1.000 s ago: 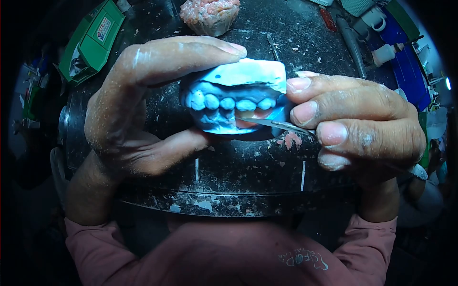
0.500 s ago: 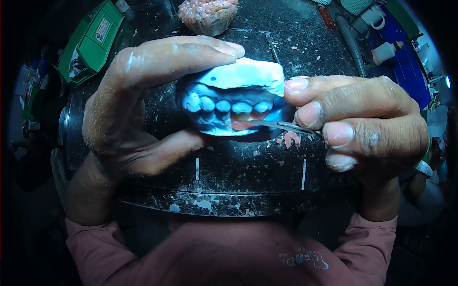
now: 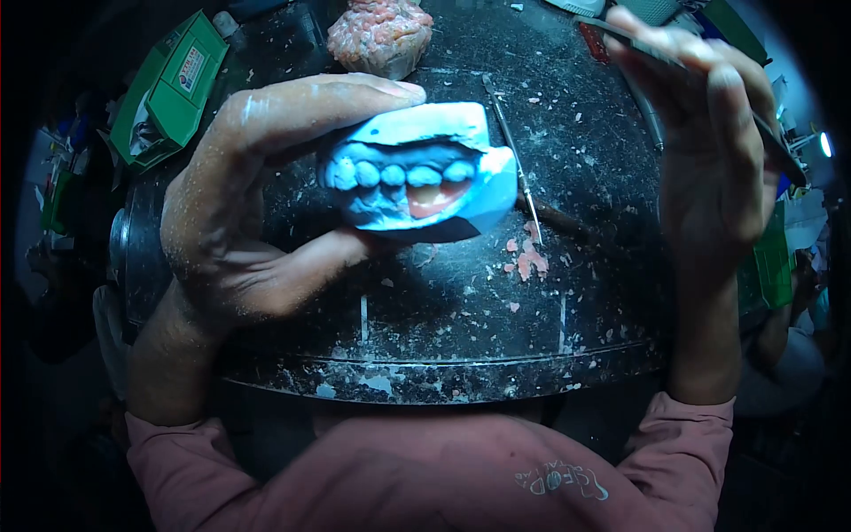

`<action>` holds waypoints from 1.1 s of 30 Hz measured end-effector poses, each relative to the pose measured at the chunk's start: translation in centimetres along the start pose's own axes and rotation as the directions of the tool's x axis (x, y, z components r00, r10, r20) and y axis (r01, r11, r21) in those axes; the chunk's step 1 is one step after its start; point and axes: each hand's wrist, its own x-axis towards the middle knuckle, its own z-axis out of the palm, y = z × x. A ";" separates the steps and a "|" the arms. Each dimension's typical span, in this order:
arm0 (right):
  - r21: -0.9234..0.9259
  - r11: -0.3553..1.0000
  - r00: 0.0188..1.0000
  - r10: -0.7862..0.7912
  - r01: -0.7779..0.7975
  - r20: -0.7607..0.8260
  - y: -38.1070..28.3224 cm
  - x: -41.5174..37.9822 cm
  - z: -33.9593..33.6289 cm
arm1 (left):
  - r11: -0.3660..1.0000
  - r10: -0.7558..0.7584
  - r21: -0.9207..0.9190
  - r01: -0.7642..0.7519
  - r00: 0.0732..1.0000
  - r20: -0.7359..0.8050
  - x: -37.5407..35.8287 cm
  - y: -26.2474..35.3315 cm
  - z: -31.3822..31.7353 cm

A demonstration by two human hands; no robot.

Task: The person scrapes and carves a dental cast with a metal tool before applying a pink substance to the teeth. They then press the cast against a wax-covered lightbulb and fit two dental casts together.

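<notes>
My left hand [image 3: 239, 204] grips a plaster dental model [image 3: 417, 133], thumb below and fingers over the top. Its upper and lower casts are together, with a row of teeth facing me. Pink wax [image 3: 434, 202] with a pale tooth set in it fills a gap in the lower cast. Up at the right, apart from the model, my right hand [image 3: 722, 133] is closed around a wax knife [image 3: 780, 152]. The knife's dark handle slants across the palm, and its other end shows beyond the fingertips.
A slim metal tool [image 3: 514, 151] lies on the black worktable [image 3: 461, 310] behind the model. Pink wax scraps [image 3: 530, 259] lie near it. At the back stands a lump covered in pink wax [image 3: 381, 40]; a green bin [image 3: 168, 97] is at the left.
My right hand has lifted the wax knife away from the pink wax, up and to the right. The model has shifted slightly left in my left hand.
</notes>
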 end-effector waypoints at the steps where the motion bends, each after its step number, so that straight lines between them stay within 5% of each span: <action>1: -0.041 0.998 0.992 0.052 -0.057 -0.112 0.0 0.5 0.1 | 0.999 -0.024 0.022 0.024 0.999 -0.026 0.0 0.1 0.0; 2: -0.076 0.990 0.969 0.097 -0.117 -0.226 0.3 1.3 -0.1 | 0.997 -0.056 0.057 0.056 0.998 0.003 0.2 0.5 -0.6; 4: -0.071 0.982 0.970 0.186 -0.177 0.155 2.3 1.5 -4.7 | 0.983 -0.136 0.130 0.133 0.991 0.014 0.2 0.5 -0.8; 5: -0.415 0.900 0.975 0.195 -0.135 0.107 3.3 0.6 -4.1 | 0.984 -0.124 0.127 0.122 0.992 0.013 0.3 0.6 -0.7; 6: -0.706 0.703 0.981 0.186 -0.090 0.061 3.9 0.1 -3.3 | 0.977 -0.186 0.103 0.185 0.982 0.003 0.3 0.6 -0.5; 8: -0.873 0.357 0.739 0.674 -0.331 -0.005 2.6 -0.1 -2.5 | 0.959 -0.276 0.062 0.276 0.961 -0.014 0.3 0.5 -0.1; 10: -0.946 0.210 0.676 0.736 -0.246 -0.012 1.8 0.4 -0.9 | 0.927 -0.374 0.051 0.373 0.927 0.011 0.3 0.8 -0.1; 12: -0.959 0.278 0.901 0.403 0.045 0.159 3.1 -0.2 -0.9 | 0.925 -0.379 0.019 0.379 0.925 -0.017 0.1 0.8 0.0; 14: -0.927 0.353 0.941 0.252 0.127 0.225 3.5 0.5 0.1 | 0.909 -0.416 0.024 0.416 0.909 -0.022 0.3 1.1 -0.2; 15: -0.924 0.365 0.826 0.551 -0.113 0.116 2.2 1.7 2.1 | 0.912 -0.408 0.034 0.409 0.913 -0.031 0.4 1.2 -0.3; 16: -0.891 0.295 0.607 0.794 -0.344 0.029 0.8 2.8 3.9 | 0.928 -0.369 0.033 0.372 0.927 -0.065 0.5 1.3 -0.3; 21: -0.940 0.222 0.586 0.810 -0.258 0.031 1.5 4.4 4.6 | 0.959 -0.231 0.138 0.248 0.965 -0.128 0.8 1.4 -1.2; 23: -0.820 0.320 0.641 0.764 -0.475 -0.073 3.4 4.7 2.9 | 0.952 -0.178 0.220 0.213 0.969 -0.170 0.8 1.6 -1.3; 24: -0.650 0.540 0.714 0.700 -0.534 -0.005 4.5 4.8 1.6 | 0.952 -0.169 0.223 0.208 0.969 -0.180 0.7 1.8 -1.4; 26: -0.173 0.757 0.766 0.642 -0.630 0.019 4.5 6.3 0.5 | 0.939 -0.199 0.249 0.239 0.964 -0.174 0.6 1.9 -1.5; 27: -0.116 0.812 0.820 0.569 -0.572 -0.062 4.3 7.2 0.5 | 0.945 -0.170 0.248 0.215 0.967 -0.190 0.5 1.6 -1.4; 28: 0.178 0.846 0.837 0.528 -0.503 -0.142 4.8 8.3 0.3 | 0.946 -0.162 0.248 0.208 0.968 -0.193 0.6 1.6 -1.4; 30: 0.656 0.708 0.823 0.519 -0.262 -0.232 4.2 9.9 1.2 | 0.940 -0.127 0.287 0.184 0.971 -0.204 0.6 1.5 -1.5; 33: 0.499 0.847 0.906 0.341 -0.180 -0.252 5.4 10.9 2.7 | 0.925 -0.117 0.329 0.189 0.967 -0.228 0.8 1.5 -1.7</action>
